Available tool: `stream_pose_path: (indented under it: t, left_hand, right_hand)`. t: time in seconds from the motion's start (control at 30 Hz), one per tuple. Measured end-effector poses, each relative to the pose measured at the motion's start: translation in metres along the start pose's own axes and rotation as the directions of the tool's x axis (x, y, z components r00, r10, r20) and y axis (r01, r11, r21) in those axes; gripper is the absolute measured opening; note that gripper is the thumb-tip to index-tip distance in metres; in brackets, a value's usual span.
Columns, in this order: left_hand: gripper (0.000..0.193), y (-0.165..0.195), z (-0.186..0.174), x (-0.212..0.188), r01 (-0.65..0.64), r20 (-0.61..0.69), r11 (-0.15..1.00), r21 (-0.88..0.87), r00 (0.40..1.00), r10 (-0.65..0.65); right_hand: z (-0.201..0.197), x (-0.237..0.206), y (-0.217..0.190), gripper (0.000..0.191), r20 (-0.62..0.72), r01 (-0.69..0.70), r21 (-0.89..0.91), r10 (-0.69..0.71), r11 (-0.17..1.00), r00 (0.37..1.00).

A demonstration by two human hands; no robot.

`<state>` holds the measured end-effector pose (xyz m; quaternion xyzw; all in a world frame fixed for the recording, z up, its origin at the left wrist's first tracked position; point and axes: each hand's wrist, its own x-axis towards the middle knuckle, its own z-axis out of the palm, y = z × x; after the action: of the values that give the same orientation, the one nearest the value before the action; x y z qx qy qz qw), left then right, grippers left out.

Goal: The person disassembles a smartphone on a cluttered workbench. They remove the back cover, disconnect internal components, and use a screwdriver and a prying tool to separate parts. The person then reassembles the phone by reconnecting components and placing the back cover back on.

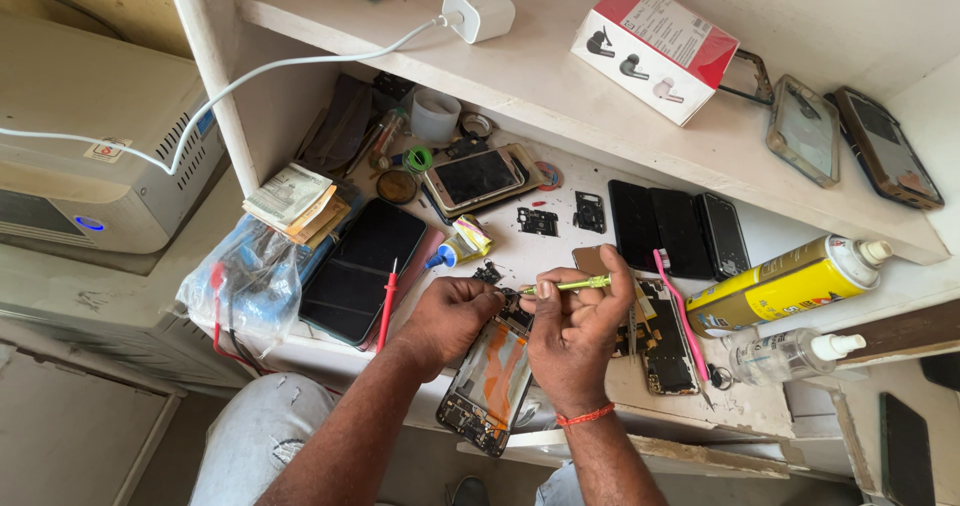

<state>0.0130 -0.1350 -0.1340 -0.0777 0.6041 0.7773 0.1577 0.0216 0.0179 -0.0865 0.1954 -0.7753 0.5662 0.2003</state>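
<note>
At tabletop's front edge: opened smartphone with back cover removed, orange-tinted internals exposed (492, 376), lying partly over the edge of the cluttered white tabletop (560, 251). Left hand (452, 316) curled, fingers pressed onto phone's upper end, steadying it. Right hand (580, 331) closed around slim yellow-green screwdriver (565, 286), tip aimed left at phone's top corner. Seemingly mid-way through working a screw near the upper frame; calls for steady downward pressure and fine twisting. Just left, red test probe (386, 306) across large black-screened tablet (362, 269); right, pink toothbrush (682, 311), yellow spray can (785, 281).
</note>
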Motion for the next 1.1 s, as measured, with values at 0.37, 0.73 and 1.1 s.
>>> stream_pose_path:
  t: [0.37,0.73,1.1]
  left_hand:
    - [0.019,-0.009,-0.002,0.003,-0.082,0.032,0.995,0.053,0.996,0.080]
    - [0.006,-0.001,0.000,-0.004,-0.022,0.019,0.996,0.081,1.000,0.021]
    - [0.009,-0.002,0.001,-0.003,-0.028,0.018,0.993,0.116,0.999,0.027]
  right_hand:
    - [-0.007,0.007,-0.001,0.067,0.097,0.133,-0.018,-0.131,0.991,0.987]
    - [-0.019,0.028,-0.017,0.065,0.193,0.101,-0.253,-0.052,0.962,0.980]
    - [-0.023,0.042,-0.034,0.050,0.248,0.134,-0.509,-0.004,0.850,0.969]
